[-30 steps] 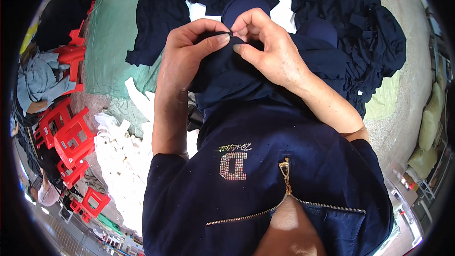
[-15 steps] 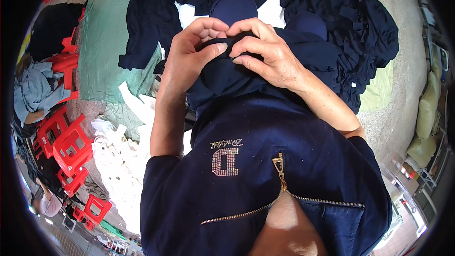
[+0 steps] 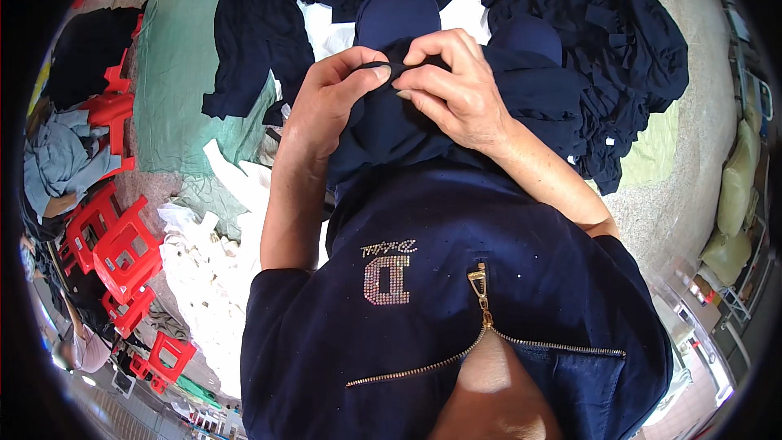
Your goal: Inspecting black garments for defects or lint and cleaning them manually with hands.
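Note:
A dark navy cloth piece [image 3: 391,126] lies bunched on my lap, over my knees. My left hand [image 3: 326,102] pinches its upper edge between thumb and fingers. My right hand [image 3: 456,85] grips the same edge just to the right, its fingertips nearly touching those of the left. A thin fold of the cloth runs between the two hands. What lies under the fingers is hidden.
A big heap of navy garments [image 3: 619,57] spreads ahead and to the right on a green sheet [image 3: 175,73]. White fabric scraps [image 3: 204,277] lie at my left. Several red plastic stools [image 3: 114,244] stand far left. Pale sacks [image 3: 737,187] sit at the right edge.
Both hands have shifted slightly up the cloth and closed tighter together on its edge; the view has tipped a little to the right.

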`<state>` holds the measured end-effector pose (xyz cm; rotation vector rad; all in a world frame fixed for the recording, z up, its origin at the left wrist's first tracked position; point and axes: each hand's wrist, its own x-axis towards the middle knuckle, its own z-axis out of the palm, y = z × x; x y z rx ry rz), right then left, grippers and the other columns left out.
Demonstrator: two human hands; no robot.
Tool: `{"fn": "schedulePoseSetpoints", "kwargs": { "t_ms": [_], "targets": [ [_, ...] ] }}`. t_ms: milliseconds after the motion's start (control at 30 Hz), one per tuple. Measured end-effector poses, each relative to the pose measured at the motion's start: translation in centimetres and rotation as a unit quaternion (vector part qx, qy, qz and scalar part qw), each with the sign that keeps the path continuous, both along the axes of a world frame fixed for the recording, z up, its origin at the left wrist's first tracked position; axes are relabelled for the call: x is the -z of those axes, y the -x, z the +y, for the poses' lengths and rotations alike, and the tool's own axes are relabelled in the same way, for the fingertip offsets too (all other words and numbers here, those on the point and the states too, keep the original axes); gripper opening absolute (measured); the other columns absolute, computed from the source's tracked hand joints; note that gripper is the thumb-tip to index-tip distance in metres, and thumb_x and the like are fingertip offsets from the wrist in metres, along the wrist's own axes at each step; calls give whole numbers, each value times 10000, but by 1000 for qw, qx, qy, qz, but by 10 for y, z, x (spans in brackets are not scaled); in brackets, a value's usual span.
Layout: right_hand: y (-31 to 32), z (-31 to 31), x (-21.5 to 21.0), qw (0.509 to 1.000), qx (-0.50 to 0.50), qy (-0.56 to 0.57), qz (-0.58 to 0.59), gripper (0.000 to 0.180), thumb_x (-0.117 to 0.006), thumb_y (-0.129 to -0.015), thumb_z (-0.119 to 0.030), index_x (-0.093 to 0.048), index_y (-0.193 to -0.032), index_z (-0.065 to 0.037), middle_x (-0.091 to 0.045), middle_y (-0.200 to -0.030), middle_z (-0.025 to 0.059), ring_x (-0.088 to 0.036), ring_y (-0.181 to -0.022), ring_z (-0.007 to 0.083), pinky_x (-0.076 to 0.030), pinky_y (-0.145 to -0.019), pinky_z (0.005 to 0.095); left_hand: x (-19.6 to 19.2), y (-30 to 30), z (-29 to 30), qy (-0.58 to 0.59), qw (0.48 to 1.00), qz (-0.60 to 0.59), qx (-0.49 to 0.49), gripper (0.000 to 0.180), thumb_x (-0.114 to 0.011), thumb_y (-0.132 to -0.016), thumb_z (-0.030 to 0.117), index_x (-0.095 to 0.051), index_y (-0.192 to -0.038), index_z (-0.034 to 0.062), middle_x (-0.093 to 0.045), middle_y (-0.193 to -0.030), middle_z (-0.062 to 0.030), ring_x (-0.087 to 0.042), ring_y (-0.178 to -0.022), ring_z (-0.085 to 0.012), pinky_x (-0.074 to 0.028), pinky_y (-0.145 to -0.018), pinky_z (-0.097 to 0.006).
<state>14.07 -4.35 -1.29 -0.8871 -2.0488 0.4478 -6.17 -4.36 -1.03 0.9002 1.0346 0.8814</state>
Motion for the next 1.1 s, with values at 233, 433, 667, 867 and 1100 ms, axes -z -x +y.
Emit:
{"fn": "schedulePoseSetpoints", "kwargs": {
  "t_ms": [233, 433, 667, 867, 1100],
  "targets": [
    [-2, 4, 5, 987, 22, -143, -66, 193, -807, -725, -87, -702, -883, -125, -687, -950, -12, -640, -923, 168, -342, -938, 359, -6, 2, -3, 12, 998, 54, 23, 183, -680, -881, 90, -720, -1007, -36, -673, -887, -3, -590, -834, -64, -455, -785, -207],
    [-2, 3, 7, 976, 19, -180, -122, 101, -701, -800, -118, -662, -894, -115, -653, -936, -14, -637, -948, 146, -361, -951, 358, -5, 4, -4, 11, 997, 72, 21, 196, -683, -882, 90, -724, -1012, -51, -685, -885, -13, -596, -825, -67, -462, -776, -208],
    [-2, 11, 6, 971, -40, -176, -157, 124, -669, -798, -122, -644, -919, -111, -607, -912, -10, -611, -926, 143, -351, -976, 366, -2, 1, -4, -26, 992, 121, 15, 185, -651, -904, 59, -716, -1026, -65, -701, -886, -26, -609, -830, -79, -480, -766, -220],
    [0, 10, 7, 976, -30, -150, -158, 130, -674, -789, -124, -644, -914, -108, -608, -909, -4, -614, -913, 159, -370, -967, 381, 10, 8, -3, -121, 975, 172, 69, 245, -720, -852, 68, -696, -1063, -53, -744, -950, -111, -685, -887, -137, -528, -803, -272],
    [-1, 7, 19, 993, -57, 106, 12, 228, -746, -788, 18, -612, -962, -43, -660, -1090, 112, -650, -998, 296, -523, -825, 384, 4, 1, -9, -239, 938, 246, 54, 196, -721, -862, 26, -680, -1039, -46, -695, -945, -90, -666, -896, -153, -515, -809, -280]
  ]
}}
